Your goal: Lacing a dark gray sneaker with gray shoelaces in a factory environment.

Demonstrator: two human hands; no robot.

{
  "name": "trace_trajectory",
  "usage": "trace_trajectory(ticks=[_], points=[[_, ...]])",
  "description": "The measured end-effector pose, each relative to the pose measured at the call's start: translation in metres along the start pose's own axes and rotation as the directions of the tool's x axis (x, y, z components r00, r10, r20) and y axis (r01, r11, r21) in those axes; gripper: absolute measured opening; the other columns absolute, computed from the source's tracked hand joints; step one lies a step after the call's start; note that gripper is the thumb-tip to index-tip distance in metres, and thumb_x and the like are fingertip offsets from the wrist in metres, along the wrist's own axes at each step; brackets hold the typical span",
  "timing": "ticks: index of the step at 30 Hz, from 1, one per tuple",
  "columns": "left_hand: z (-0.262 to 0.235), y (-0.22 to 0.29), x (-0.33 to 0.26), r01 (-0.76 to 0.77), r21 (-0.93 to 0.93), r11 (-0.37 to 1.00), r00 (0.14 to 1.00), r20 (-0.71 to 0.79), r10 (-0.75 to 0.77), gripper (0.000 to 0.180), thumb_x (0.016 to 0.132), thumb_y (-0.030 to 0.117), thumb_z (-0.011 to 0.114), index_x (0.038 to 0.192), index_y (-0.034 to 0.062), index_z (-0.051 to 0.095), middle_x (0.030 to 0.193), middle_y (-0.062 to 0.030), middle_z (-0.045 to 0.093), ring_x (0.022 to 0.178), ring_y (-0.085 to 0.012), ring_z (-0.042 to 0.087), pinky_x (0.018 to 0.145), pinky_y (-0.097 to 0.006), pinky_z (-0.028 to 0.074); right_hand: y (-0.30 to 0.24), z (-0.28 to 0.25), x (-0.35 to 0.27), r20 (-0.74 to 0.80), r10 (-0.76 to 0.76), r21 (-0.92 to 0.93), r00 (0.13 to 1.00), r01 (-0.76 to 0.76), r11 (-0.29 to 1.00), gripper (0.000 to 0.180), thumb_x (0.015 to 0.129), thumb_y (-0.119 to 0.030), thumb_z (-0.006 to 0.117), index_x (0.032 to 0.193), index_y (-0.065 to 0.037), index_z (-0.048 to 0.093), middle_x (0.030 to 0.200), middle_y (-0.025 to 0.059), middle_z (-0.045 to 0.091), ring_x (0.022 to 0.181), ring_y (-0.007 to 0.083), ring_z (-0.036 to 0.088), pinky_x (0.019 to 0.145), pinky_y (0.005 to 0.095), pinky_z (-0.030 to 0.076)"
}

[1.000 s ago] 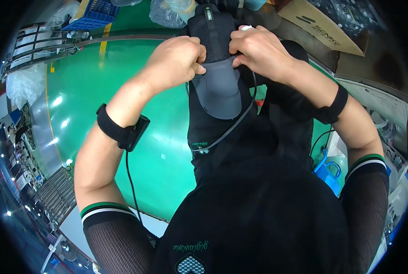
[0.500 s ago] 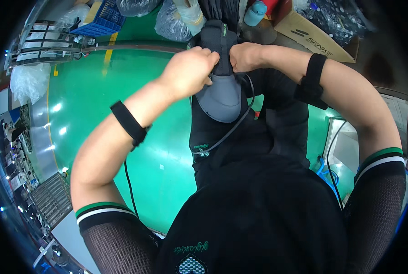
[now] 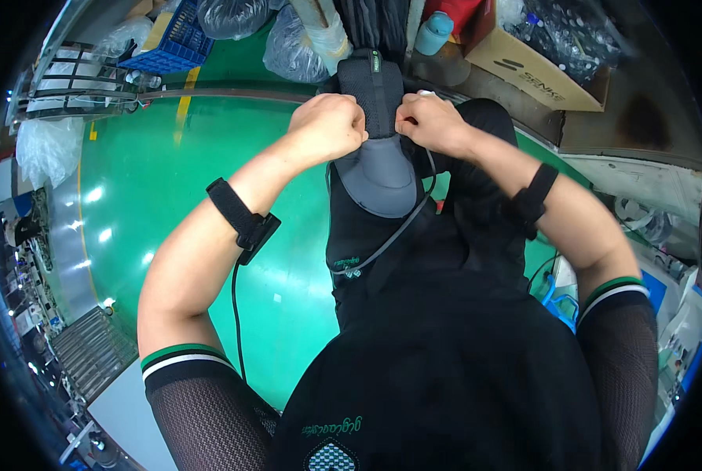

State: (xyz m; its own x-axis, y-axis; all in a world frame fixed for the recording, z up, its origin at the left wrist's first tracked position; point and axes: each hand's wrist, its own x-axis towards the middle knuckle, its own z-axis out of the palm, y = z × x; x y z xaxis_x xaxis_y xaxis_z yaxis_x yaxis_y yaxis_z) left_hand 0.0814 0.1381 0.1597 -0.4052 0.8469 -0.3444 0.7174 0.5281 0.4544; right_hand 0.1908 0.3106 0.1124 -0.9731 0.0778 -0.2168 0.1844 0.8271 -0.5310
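A dark grey and black shoe (image 3: 377,174) rests on my lap, its smooth rounded toe nearest me and its mesh tongue with a small green label at the far end. My left hand (image 3: 329,125) is closed against the shoe's left edge, knuckles up, gripping it there. At the right edge my right hand (image 3: 433,124) has its fingers curled into a pinch; what is between the fingertips is hidden. A grey shoelace (image 3: 402,229) runs from below the right hand, curves around the toe and ends over my left thigh.
A cardboard box (image 3: 535,74) of bagged small parts stands at the far right, with a light blue bottle (image 3: 434,34) beside it. Clear plastic bags (image 3: 294,47) and a blue crate (image 3: 174,39) are at the far left. A metal rail (image 3: 225,93) crosses beyond the green floor.
My right hand has turned, with its knuckles shifted a little right and its elbow drawn in and down. The left hand has moved slightly left and nearer. The shoe has shifted slightly toward me.
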Motion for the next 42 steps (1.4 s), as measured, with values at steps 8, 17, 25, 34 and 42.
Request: trace_trajectory(ticks=[8,17,25,34,42], points=[[0.013,0.014,0.003,0.079,0.254,0.964,0.995,-0.08,-0.061,0.017,0.076,0.019,0.058,0.077,0.0064,0.069,0.091,-0.0104,0.063,0.098,-0.0287,0.059,0.085,-0.041,0.047,0.002,0.003,0.005,0.099,0.145,0.155,0.984,-0.159,0.975,0.02,0.075,-0.017,0.055,0.083,-0.01,0.072,0.093,0.0111,0.068,0.095,0.0312,0.064,0.082,0.0411,0.05],[0.03,0.008,0.002,0.194,0.298,0.935,0.976,-0.159,-0.152,0.022,0.08,0.021,0.054,0.084,0.0052,0.069,0.096,-0.0111,0.062,0.1,-0.0312,0.057,0.087,-0.042,0.046,-0.026,0.021,-0.013,-0.569,0.274,0.702,0.775,0.286,0.652,0.015,0.082,-0.012,0.06,0.075,-0.003,0.069,0.08,0.01,0.06,0.078,0.0223,0.06,0.069,0.0338,0.045],[0.027,0.0,-0.025,-0.243,-0.231,0.942,0.893,-0.432,0.124,0.013,0.092,0.012,0.054,0.095,0.0023,0.062,0.091,-0.0085,0.053,0.086,-0.0176,0.054,0.076,-0.031,0.044,-0.04,0.015,-0.048,-0.152,0.079,0.914,0.985,0.11,0.391,0.007,0.091,-0.01,0.057,0.086,-0.006,0.06,0.078,0.0032,0.061,0.058,0.0103,0.054,0.052,0.0256,0.041],[0.102,-0.064,-0.086,0.156,-0.665,0.73,0.892,-0.223,-0.394,0.05,0.096,0.039,0.052,0.131,0.0034,0.047,0.128,-0.0163,0.051,0.123,-0.0206,0.046,0.103,-0.035,0.035,-0.031,0.022,-0.024,0.079,-0.007,0.938,0.997,-0.072,0.339,0.03,0.092,-0.013,0.061,0.118,0.001,0.061,0.074,0.0022,0.061,0.056,0.0059,0.054,0.048,0.0186,0.04],[0.039,0.031,-0.117,-0.405,-0.147,0.903,0.907,-0.194,0.375,0.059,0.076,0.038,0.071,0.123,0.0053,0.059,0.13,-0.0039,0.057,0.117,-0.0269,0.052,0.099,-0.038,0.038,-0.047,-0.027,-0.035,0.072,-0.149,0.871,0.986,0.01,0.491,0.016,0.096,-0.016,0.054,0.091,-0.005,0.064,0.071,-0.0013,0.059,0.057,0.0056,0.05,0.053,0.0192,0.039]])
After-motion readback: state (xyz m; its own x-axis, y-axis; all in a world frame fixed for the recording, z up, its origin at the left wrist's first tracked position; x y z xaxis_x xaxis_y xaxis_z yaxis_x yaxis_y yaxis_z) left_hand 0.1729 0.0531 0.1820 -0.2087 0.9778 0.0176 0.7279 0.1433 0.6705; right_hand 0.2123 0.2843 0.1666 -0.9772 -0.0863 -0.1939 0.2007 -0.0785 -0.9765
